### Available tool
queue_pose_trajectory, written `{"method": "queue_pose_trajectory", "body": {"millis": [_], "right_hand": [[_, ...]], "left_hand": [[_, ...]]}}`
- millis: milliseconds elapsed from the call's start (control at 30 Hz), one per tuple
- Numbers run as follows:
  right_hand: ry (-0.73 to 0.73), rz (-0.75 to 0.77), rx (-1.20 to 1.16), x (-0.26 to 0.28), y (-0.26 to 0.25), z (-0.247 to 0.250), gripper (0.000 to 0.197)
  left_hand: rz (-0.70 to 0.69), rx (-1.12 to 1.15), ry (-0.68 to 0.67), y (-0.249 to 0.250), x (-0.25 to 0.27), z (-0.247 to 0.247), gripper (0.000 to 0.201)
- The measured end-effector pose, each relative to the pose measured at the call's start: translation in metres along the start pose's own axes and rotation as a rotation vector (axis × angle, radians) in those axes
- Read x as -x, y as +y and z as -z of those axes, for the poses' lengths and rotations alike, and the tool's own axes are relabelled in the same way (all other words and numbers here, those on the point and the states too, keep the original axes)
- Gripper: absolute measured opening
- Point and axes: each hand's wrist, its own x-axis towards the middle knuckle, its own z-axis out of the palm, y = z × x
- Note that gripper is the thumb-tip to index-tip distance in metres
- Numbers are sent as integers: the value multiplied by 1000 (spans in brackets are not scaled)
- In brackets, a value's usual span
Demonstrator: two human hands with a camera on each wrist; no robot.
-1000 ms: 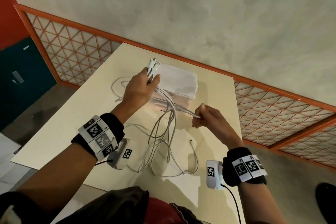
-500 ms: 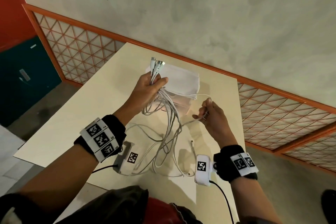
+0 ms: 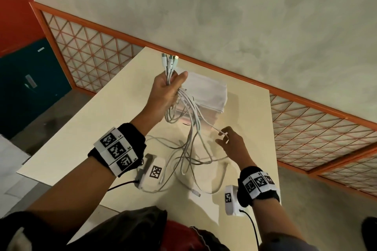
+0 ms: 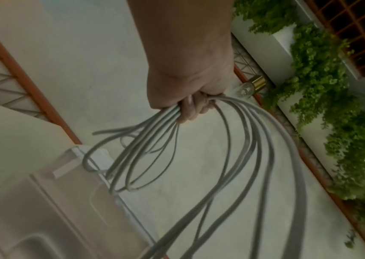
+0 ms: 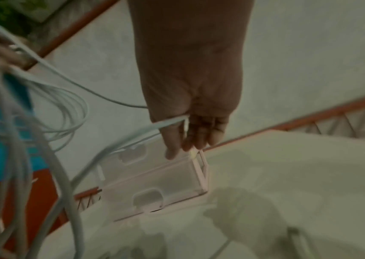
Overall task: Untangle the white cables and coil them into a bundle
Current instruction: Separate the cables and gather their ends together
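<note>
A: Start with the biggest thing. The cream table [image 3: 81, 138] carries a clear plastic box [image 3: 206, 91] at its far side. Could that get in the way?

B: I think so. The white cables [image 3: 189, 128] hang right in front of it, and in the left wrist view one loop sits against the box's corner. If the bunch goes higher, that loop might hook the rim and drag the box.

A: Where does the bunch sit now?

B: The left hand [image 3: 166, 89] is clenched around the upper ends, raised above the table, with the connector plugs [image 3: 170, 61] sticking out past the fist on the far side. The strands fall down and toward the near edge, and the lowest loops lie on the tabletop between the two wrists.

A: And the right hand [image 3: 230, 142]?

B: Lower and to the right. Its fingers are mostly extended, with one strand's end lying across the fingertips [image 5: 185, 140]. It looks like a light pinch, though the right wrist view is too blurred to settle it, so I cannot tell how firm the hold is.

A: So the risk there?

B: The end could slip free and fall back into the crossed strands. Pulling it hard instead could tighten a crossing into a knot.

A: Smallest thing?

B: A loose plug [image 3: 196, 193] lying near the table's near edge. It may slide off as the loops are drawn up.
</note>
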Motion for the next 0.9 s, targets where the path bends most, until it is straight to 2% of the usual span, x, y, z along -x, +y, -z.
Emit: {"method": "queue_pose_trajectory", "body": {"millis": [67, 133, 233, 333, 400, 467, 567, 633, 700, 733, 800, 900], "right_hand": [[-28, -156, -32, -2, 7, -7, 20], [-57, -271, -16, 0, 11, -9, 38], [-18, -374, -338, 1, 4, -4, 48], [90, -292, -693, -2, 0, 6, 40], [127, -196, -772, -4, -4, 15, 34], [98, -110, -756, -6, -5, 22, 29], [-1, -44, -529, -10, 1, 19, 28], [-110, -22, -294, -9, 7, 10, 33], [-187, -24, -165, -3, 14, 1, 34], [-217, -26, -154, 0, 17, -2, 30], [-302, -34, -181, 6, 13, 0, 5], [-380, 47, -230, 5, -9, 16, 61]], "left_hand": [[-7, 32, 22, 2, -3, 0, 47], [-9, 55, 26, 5, -7, 2, 47], [43, 68, 14, 6, -8, 5, 43], [74, 56, -9, 1, -7, 9, 43], [49, 10, 2, -1, -7, 13, 45], [6, -30, 38, -3, -7, 17, 47], [-39, -60, 102, -4, -7, 21, 52], [-10, -6, 136, -3, -7, 22, 52], [40, 78, 178, 0, -9, 23, 51], [47, 93, 191, 0, -9, 25, 51], [0, 48, 185, -2, -9, 26, 51], [-111, -72, 122, -8, -6, 22, 52]]}}
